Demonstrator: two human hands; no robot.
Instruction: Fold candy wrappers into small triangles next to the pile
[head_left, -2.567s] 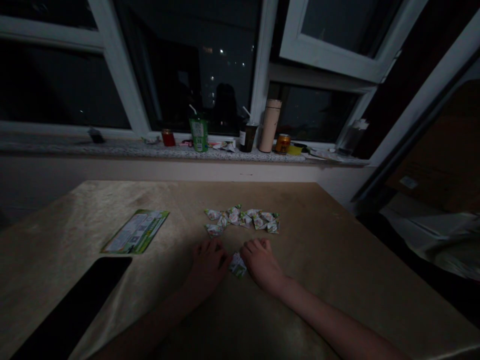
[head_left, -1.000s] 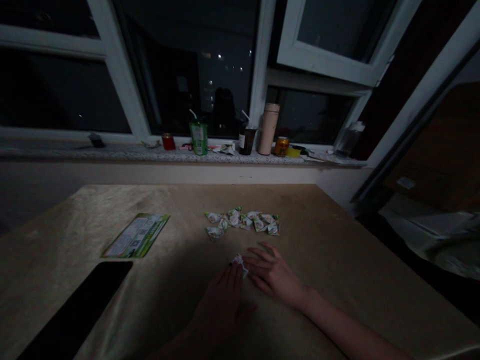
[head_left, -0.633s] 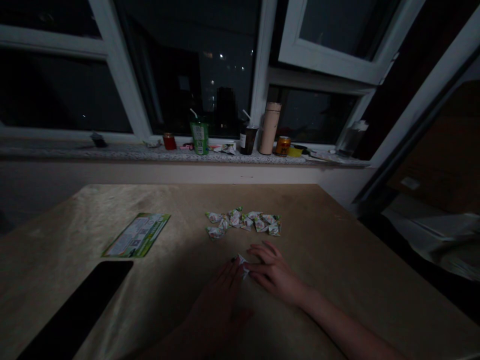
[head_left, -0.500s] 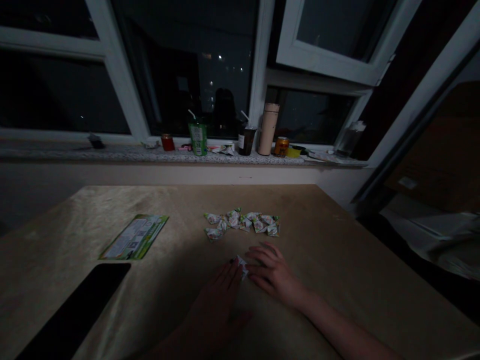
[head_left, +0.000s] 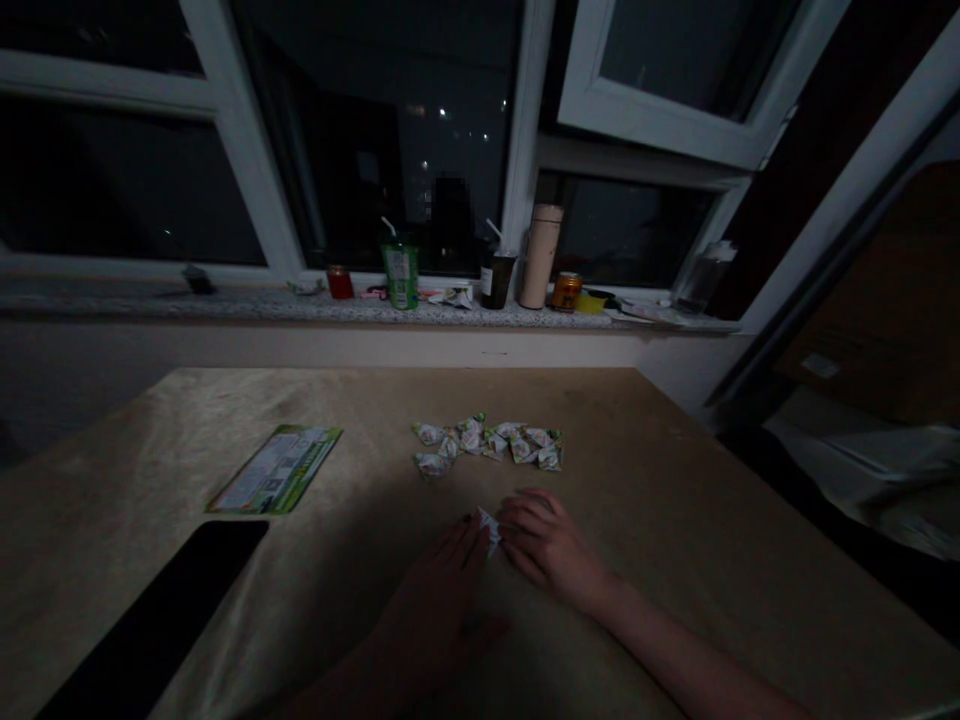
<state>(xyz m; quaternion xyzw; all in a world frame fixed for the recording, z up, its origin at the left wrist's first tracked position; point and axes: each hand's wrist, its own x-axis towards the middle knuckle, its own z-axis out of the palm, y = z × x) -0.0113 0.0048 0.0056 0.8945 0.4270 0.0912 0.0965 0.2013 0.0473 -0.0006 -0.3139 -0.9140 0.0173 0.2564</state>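
A small folded paper piece point(head_left: 489, 528), white with coloured print, lies on the tan table point(head_left: 675, 520) between my two hands. My left hand point(head_left: 439, 600) lies flat with fingers stretched out, fingertips touching the piece from the left. My right hand point(head_left: 546, 545) rests on the table with fingers bent toward the piece, tips pressing its right edge. A little farther from me lies a cluster of several similar folded paper pieces point(head_left: 491, 443).
A green printed leaflet point(head_left: 276, 470) lies on the table to the left, and a black flat slab point(head_left: 157, 620) nearer the front left. The windowsill point(head_left: 225, 300) carries a green cup, a dark cup, a tall beige flask point(head_left: 540, 255) and small cans.
Both hands shifted slightly right and nearer to me over the folded piece. My left hand went from curled to flat; since one second ago almost nothing moved.
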